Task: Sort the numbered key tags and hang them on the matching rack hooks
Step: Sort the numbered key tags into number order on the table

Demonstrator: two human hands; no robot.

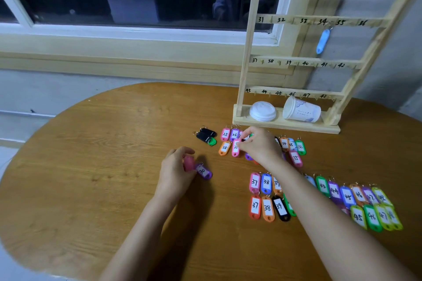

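Observation:
Coloured numbered key tags lie in rows on the round wooden table [91,166]. My left hand [175,169] holds a pink tag [188,162], with a purple tag marked 30 [204,171] right beside it. My right hand [260,143] pinches the top of a pink tag marked 26 [235,149], next to an orange 25 tag [224,148]. Rows numbered 37 to 39 [266,198] and 43 to 48 [365,203] lie nearer me. The wooden rack [296,61] stands at the back right, with one light blue tag [322,41] hanging near hook 34.
Two black tags and a green one [206,136] lie apart, left of the rows. A white lid [262,110] and a tipped paper cup [301,109] rest on the rack's base. A window with a sill runs behind the table.

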